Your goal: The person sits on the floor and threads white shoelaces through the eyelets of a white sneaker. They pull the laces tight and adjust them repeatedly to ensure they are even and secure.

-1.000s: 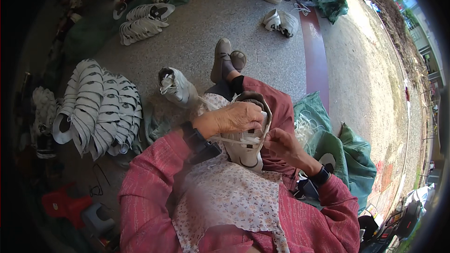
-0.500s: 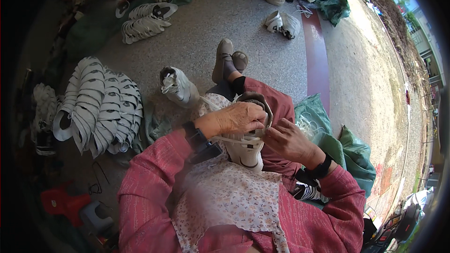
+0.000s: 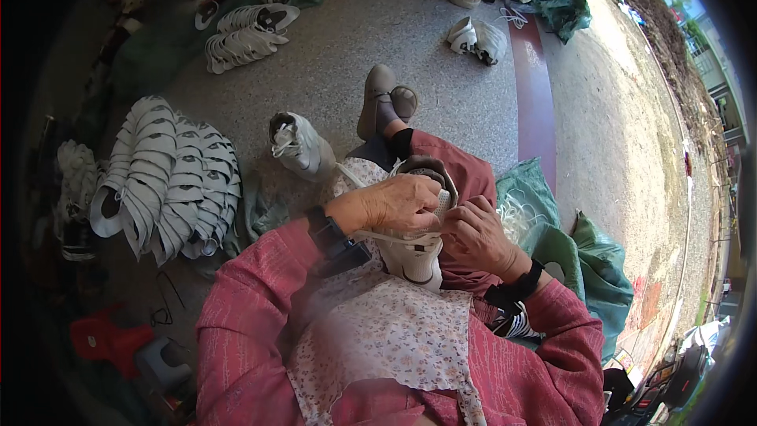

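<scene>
Grey floor (image 3: 457, 95) spreads ahead of me, bounded on the far right by a dark red strip (image 3: 536, 102). Big white stack (image 3: 169, 181) bulging up on my left; green sack (image 3: 603, 268) slumped on the right, close by my right forearm. So elbow room looks tighter on that side, and the easier way to draw anything out seems to be up and away from my lap.

Floral apron (image 3: 386, 339) spread over me, and here's the shoe (image 3: 414, 262), in my lap, rounded end near, brown-lined opening far. Its mate (image 3: 306, 150) sits apart, just left and beyond, laces loose on top.

Now the hands! Left hand (image 3: 390, 201) arched over the shoe from the left, fingers curled down at the opening; right hand (image 3: 479, 237) at the right edge, fingertips bunched just beside it. My own knuckles block the view, so I can't tell whether either is pinching anything.

White lace (image 3: 377, 236) runs out left from under my left hand. Threading looks like the step in hand, I'd judge; the next move calls for a fine fingertip pinch, the shoe steadied, and the lace free of that collar edge.
</scene>
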`<state>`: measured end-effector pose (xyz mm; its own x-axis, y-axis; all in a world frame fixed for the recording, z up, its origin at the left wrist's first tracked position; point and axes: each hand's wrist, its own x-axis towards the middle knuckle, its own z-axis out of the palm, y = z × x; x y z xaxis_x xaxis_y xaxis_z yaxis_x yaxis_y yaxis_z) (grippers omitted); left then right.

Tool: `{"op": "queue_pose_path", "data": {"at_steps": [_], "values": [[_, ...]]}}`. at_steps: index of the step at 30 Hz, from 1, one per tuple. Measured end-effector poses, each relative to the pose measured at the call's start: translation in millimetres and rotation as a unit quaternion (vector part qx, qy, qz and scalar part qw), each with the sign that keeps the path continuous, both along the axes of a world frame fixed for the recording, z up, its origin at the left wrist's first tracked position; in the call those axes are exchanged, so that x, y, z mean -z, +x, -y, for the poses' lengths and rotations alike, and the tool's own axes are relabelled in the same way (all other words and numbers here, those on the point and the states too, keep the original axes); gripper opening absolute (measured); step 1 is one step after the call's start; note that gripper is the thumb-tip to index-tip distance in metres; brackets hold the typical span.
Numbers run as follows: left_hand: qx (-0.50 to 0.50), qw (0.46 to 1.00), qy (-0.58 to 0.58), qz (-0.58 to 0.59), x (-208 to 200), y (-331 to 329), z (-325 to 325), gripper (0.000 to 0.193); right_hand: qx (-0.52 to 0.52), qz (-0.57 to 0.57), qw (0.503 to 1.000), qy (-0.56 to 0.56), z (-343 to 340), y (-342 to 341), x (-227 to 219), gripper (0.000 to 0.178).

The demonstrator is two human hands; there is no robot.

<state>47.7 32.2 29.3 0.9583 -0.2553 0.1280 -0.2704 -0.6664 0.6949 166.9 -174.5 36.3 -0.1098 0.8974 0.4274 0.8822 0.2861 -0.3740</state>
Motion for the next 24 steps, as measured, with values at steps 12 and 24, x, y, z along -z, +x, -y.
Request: {"op": "queue_pose_path", "data": {"at_steps": [12, 24], "values": [[0.018, 0.999, -0.007, 0.030, 5, 1, -1, 0.023, 0.032, 0.058, 0.998, -0.020, 2, -5, -9, 0.033], [-0.104, 0.846, -0.473, -0.222, -5, 7, -11, 0.029, 0.036, -0.047, 0.997, -0.052, 4, 9, -8, 0.038]]}}
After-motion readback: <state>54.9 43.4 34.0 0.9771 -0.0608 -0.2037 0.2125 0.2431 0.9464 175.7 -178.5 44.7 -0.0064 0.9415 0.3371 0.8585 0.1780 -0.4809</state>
